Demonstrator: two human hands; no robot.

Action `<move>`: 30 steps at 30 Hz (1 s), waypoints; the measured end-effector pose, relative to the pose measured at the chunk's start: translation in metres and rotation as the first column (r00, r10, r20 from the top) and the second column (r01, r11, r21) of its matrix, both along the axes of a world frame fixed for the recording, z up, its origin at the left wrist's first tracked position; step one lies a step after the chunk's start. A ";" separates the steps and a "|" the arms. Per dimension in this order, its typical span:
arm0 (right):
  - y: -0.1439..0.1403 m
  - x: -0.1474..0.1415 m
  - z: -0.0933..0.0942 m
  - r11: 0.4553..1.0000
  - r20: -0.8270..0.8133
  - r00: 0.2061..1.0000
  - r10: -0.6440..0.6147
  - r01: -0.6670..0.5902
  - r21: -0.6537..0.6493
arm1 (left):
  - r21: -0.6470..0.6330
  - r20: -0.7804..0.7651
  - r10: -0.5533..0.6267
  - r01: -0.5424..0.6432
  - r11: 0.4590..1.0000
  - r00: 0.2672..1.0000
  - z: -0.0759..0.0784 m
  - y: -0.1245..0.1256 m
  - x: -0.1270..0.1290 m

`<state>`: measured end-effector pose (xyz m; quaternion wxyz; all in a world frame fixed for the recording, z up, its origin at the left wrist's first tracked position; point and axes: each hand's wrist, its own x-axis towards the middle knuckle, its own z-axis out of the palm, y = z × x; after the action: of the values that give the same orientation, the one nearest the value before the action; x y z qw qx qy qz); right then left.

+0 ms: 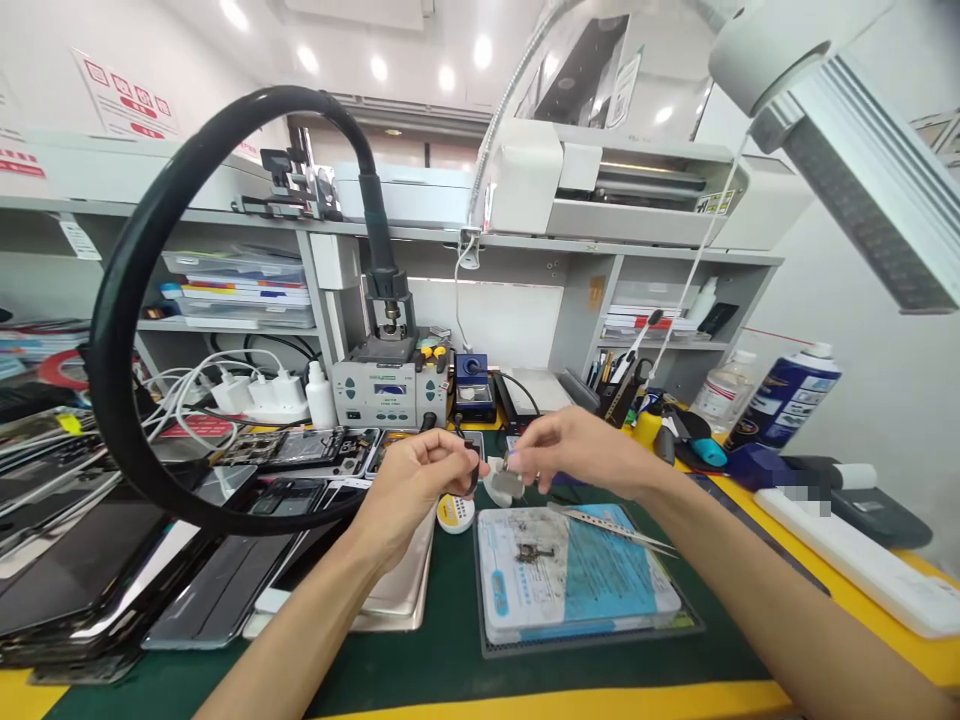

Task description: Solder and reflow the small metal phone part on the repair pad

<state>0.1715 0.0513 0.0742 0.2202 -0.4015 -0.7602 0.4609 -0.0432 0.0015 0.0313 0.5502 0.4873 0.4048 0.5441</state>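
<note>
Green mat (450, 630) is lying on the yellow bench (675, 698), phones (225, 585) piled at left. Beyond the box (514, 590) I am watching, remotely, the left hand (420, 475): it is pinching a dark piece (475, 472) in curled fingers. The right hand (574, 455) is gripping a grey piece (508, 485) just beside it, too small to identify. Tweezers (611, 526) and a metal part (534, 552) are lying on the box.

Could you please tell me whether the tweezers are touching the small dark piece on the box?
Apart: the head view plainly shows the top of the box between the dark piece and the tweezers to its right.
</note>
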 end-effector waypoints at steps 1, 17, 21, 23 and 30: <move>-0.001 0.004 0.000 0.998 -0.083 0.995 -0.058 0.056 -0.032 | 0.001 -0.001 0.002 -0.002 1.000 1.000 0.000 -0.001 0.001; -0.012 0.011 -0.036 0.947 -0.498 0.823 -0.275 0.144 -0.286 | 0.014 -0.048 -0.025 0.026 1.000 0.999 -0.011 -0.003 0.008; -0.015 0.009 -0.037 0.936 -0.490 0.820 -0.295 0.145 -0.322 | 0.006 -0.016 -0.019 0.019 1.000 1.000 -0.013 -0.001 0.010; -0.017 0.007 -0.037 0.934 -0.481 0.826 -0.292 0.140 -0.327 | 0.003 0.004 -0.029 0.029 1.000 1.000 -0.013 -0.001 0.010; -0.017 0.009 -0.040 0.937 -0.487 0.828 -0.277 0.121 -0.328 | -0.046 0.039 -0.084 0.086 0.995 0.996 -0.010 0.000 0.010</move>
<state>0.1804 0.0347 0.0343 0.4071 -0.3651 -0.5503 0.6310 -0.0333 0.0010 0.0213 0.5917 0.4808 0.3864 0.5191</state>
